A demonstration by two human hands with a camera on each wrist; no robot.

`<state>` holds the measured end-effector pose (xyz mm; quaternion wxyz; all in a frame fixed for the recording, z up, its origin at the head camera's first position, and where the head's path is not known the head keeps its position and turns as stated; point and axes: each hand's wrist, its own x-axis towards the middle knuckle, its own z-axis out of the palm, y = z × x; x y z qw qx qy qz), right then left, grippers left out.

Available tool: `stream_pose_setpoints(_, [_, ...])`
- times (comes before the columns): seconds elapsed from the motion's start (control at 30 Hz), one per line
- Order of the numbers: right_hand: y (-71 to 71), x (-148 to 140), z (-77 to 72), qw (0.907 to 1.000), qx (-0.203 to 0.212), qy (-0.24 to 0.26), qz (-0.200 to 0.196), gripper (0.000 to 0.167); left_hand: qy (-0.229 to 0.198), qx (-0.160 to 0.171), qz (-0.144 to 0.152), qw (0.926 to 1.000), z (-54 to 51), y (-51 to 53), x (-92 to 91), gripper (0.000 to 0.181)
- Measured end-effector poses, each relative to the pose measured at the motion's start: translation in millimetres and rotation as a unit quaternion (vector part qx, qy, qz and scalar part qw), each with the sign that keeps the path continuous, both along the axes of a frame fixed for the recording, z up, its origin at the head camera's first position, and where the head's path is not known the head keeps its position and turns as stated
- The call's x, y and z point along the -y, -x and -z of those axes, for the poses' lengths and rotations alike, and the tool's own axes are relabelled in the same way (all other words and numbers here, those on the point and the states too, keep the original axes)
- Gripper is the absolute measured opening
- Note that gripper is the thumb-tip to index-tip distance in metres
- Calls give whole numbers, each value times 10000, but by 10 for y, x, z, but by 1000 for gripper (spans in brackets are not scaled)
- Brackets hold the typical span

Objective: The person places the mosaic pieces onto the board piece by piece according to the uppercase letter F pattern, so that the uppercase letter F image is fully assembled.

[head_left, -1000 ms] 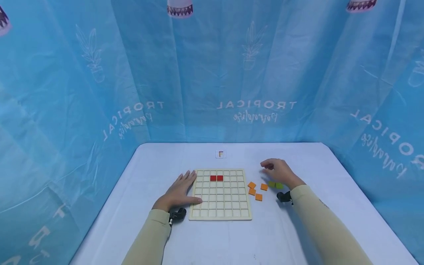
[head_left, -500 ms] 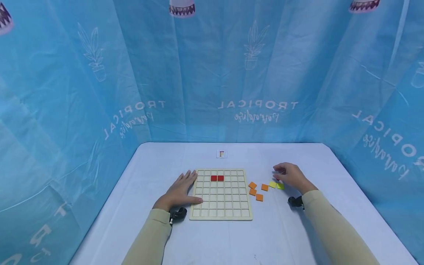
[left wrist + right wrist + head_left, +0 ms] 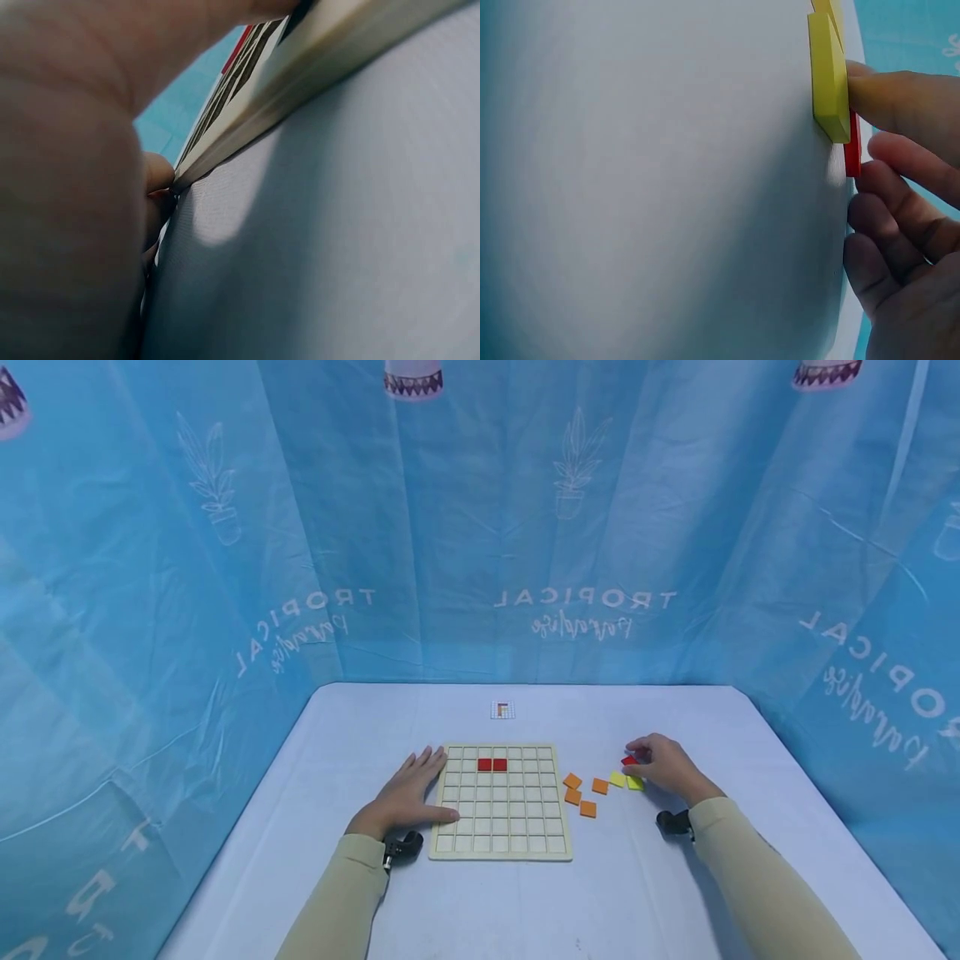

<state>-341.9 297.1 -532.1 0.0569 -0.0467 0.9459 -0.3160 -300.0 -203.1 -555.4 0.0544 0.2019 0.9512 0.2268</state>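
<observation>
A pale wooden grid board [image 3: 498, 852] lies on the table. Two red tiles [image 3: 492, 765] sit side by side in its second row from the far side. My left hand [image 3: 405, 792] rests along the board's left edge, fingers spread and straight, thumb over the grid; the left wrist view shows the board's side [image 3: 247, 120] close by the hand. To the right, my right hand [image 3: 667, 766] pinches another red tile [image 3: 629, 761] low at the table, thumb and fingers on either side. Yellow tiles [image 3: 626, 781] lie just in front of it, one [image 3: 829, 82] partly hiding the red tile.
Several orange tiles [image 3: 588, 809] lie loose between the board and the yellow tiles. A small card [image 3: 502, 710] with a printed coloured grid lies beyond the board. Blue curtain [image 3: 480, 527] hangs behind and beside the white table [image 3: 525, 910].
My right hand has moved right and slightly nearer to the red tile and now has its fingertips about it. The left hand and the board have stayed in place.
</observation>
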Motion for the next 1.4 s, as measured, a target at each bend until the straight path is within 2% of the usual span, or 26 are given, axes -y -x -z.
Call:
stream_pose_setpoints(0.23, [-35,58,-38,9999,-30,56,-94,40,-64,2,-22,10000,3,-9,1,126])
stream_pose_setpoints(0.53, [-44,110,-63,10000,-43,47,-67,38,-53,-20,-20,10000,6,-19,5,125])
stream_pose_setpoints(0.77, [4,133,-65,9999,-34,135,24,38,-92,-10,-63,9999,7,-20,6,124])
stream_pose_setpoints(0.9, [30,169,-73,9997,-166,168,-53,37,-22,-2,-44,10000,-7,-24,-4,125])
stream_pose_setpoints(1.1, [53,260,-107,9994,-235,248,-103,36,-151,-31,-17,9999,-30,-26,-6,125])
stream_pose_setpoints(1.4, [90,380,-117,9994,-79,336,-72,36,-56,-72,-55,9999,22,-2,4,127])
